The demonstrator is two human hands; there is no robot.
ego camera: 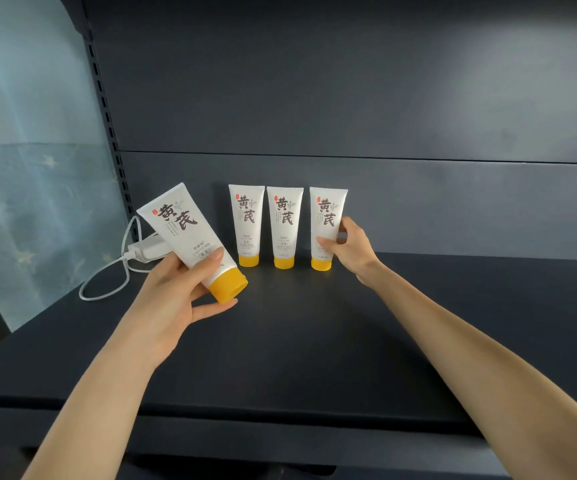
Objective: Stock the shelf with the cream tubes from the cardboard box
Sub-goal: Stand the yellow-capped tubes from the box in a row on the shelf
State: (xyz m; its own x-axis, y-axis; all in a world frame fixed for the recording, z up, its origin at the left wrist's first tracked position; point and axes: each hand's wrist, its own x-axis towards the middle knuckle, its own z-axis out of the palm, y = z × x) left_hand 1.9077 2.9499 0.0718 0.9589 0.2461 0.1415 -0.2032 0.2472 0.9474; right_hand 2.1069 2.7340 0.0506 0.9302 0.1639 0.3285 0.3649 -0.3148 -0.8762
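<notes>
White plastic, orange-capped: three cream tubes (284, 226) stood caps-down in a row near the back edge of the shelf (314, 341), the right hand (349, 249) pinching the rightmost tube (327, 223). The left hand (176, 292) gripped a fourth tube (190, 237), tilted, its cap pointing toward the row's open left end, that hand's nearer side.

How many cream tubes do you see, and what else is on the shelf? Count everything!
Upright cream tubes: 3
Tilted cream tube in the left hand: 1
White plug with cable: 1
Total: 5
</notes>
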